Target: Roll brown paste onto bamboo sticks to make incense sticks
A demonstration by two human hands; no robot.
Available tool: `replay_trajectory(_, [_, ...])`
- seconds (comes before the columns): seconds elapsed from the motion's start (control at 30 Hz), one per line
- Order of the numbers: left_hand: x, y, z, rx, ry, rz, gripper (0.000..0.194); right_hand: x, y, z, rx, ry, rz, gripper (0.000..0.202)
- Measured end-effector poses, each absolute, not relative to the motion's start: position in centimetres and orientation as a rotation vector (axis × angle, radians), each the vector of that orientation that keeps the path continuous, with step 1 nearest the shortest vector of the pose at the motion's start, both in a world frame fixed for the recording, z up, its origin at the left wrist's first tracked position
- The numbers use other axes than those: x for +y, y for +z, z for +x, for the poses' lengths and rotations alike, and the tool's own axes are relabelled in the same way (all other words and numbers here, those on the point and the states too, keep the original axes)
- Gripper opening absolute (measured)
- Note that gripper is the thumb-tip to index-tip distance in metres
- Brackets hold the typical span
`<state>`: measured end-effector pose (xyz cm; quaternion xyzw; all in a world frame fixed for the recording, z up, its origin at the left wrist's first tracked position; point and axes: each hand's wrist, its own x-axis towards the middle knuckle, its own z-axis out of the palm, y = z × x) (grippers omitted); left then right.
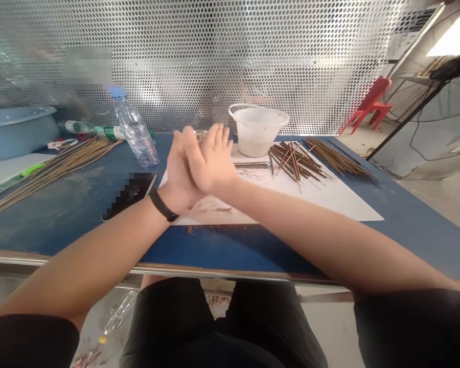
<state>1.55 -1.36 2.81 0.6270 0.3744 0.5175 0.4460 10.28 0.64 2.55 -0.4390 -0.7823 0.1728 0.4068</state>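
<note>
My left hand (179, 166), with a black band at the wrist, and my right hand (216, 161) are pressed palm to palm above a white sheet (310, 197). The right fingers stretch out flat and slightly apart. Most of the left fingers are hidden, but that hand looks flat too. Whether anything lies between the palms is hidden. Brown crumbs and smears mark the sheet under my hands. Beyond the right hand lie a few thin dark sticks (253, 165) and a loose pile of brown-coated sticks (297, 161). A rim of a small container (200, 134) shows behind my fingers.
A white bucket (258, 130) stands at the sheet's back edge. More sticks (339, 158) lie at right, long thin sticks (61, 163) at left. A leaning clear bottle (136, 130), blue basin (17, 130) and black pixelated object (128, 194) are left. Perforated metal (176, 61) closes off the back.
</note>
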Motion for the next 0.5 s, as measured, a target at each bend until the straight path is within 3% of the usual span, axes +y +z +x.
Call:
replay_trajectory(0.17, [-3.6,3.9,3.7,0.762,1.157,1.424,0.071,6.4,4.7,13.6,-1.841,0.272,-1.261,0.095])
replay_trajectory(0.33, [-4.0,3.8,3.3,0.799,1.062,1.361,0.087,7.3,6.2,16.0,-1.733,0.269,-1.432,0.091])
replay_trajectory(0.5, [-3.8,3.4,3.4,0.776,1.069,1.370,0.085,8.2,4.5,16.8,-1.881,0.174,-1.353,0.086])
